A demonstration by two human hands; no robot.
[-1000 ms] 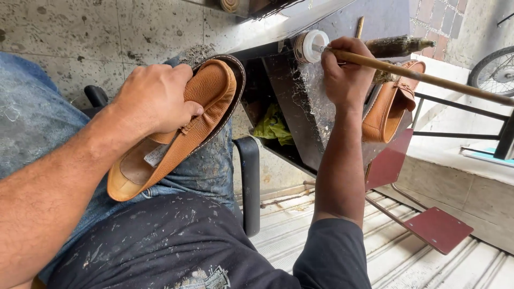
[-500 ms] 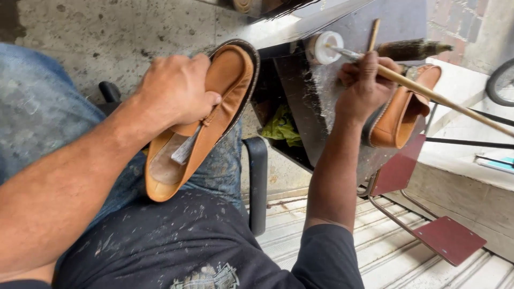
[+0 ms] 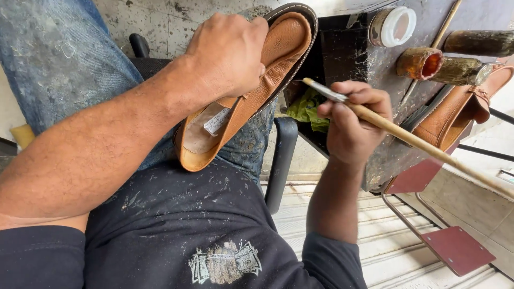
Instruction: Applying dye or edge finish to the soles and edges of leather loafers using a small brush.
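My left hand grips a tan leather shoe with a dark stitched sole, resting it on my jeans-clad thigh. A white label shows inside the shoe. My right hand holds a long wooden-handled brush like a pen, its metal-collared tip pointing left toward the shoe's edge, a short gap away. Behind the right hand stands a dark, stained work stand.
On the stand sit a white-lidded jar, a rusty-rimmed pot and other brush handles. A second tan shoe hangs at its right side. Green cloth lies inside. A chair armrest and red metal plates are below.
My right hand has drawn the brush away from the white-lidded jar and brought its tip left and down toward the shoe. The left hand has kept hold of the shoe.
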